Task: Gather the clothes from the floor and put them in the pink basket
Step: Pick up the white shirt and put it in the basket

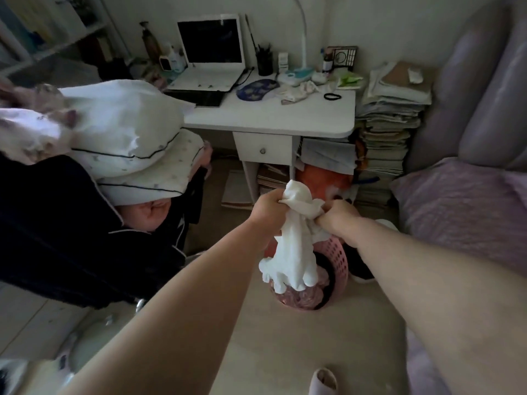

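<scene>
A white garment hangs bunched between my two hands, straight above the pink basket. My left hand grips its top from the left and my right hand grips it from the right. The garment's lower end dangles just over a pinkish patterned cloth that lies inside the basket. The basket stands on the pale floor beside the bed, and the garment hides much of its rim.
A white desk with a laptop stands behind the basket. A chair at left carries pillows and dark clothing. A purple bed fills the right. Stacked papers stand by the desk. A slipper is at the bottom.
</scene>
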Tool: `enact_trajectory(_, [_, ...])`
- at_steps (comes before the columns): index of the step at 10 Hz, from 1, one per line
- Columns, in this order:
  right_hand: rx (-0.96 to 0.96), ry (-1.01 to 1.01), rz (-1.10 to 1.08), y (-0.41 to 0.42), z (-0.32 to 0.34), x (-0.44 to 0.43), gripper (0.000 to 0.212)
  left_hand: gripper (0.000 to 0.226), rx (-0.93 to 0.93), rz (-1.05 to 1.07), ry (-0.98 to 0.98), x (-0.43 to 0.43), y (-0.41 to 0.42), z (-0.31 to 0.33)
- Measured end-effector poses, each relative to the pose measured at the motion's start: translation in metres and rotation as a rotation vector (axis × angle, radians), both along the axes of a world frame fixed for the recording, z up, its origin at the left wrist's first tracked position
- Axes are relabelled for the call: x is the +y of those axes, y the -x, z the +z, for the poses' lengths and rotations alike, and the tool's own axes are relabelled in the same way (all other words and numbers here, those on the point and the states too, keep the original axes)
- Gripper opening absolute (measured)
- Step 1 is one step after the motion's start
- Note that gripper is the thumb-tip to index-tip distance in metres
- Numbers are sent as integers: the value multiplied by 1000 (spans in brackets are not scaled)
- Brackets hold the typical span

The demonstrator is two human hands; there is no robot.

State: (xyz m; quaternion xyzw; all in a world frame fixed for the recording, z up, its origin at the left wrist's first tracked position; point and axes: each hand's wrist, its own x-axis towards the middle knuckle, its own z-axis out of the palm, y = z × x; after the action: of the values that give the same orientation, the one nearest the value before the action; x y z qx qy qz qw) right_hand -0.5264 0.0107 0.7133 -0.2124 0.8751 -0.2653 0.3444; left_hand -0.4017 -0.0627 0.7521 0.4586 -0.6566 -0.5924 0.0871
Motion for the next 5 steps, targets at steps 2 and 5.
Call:
enact_trajectory(2, [-57,-44,-19,46,-21,-13,7,34,-92,-49,-76,-24,47,-24])
enact_trajectory(5, [-80,-61,-86,76,-20,-46,24,47,-273,-276,143,-89,92,-11])
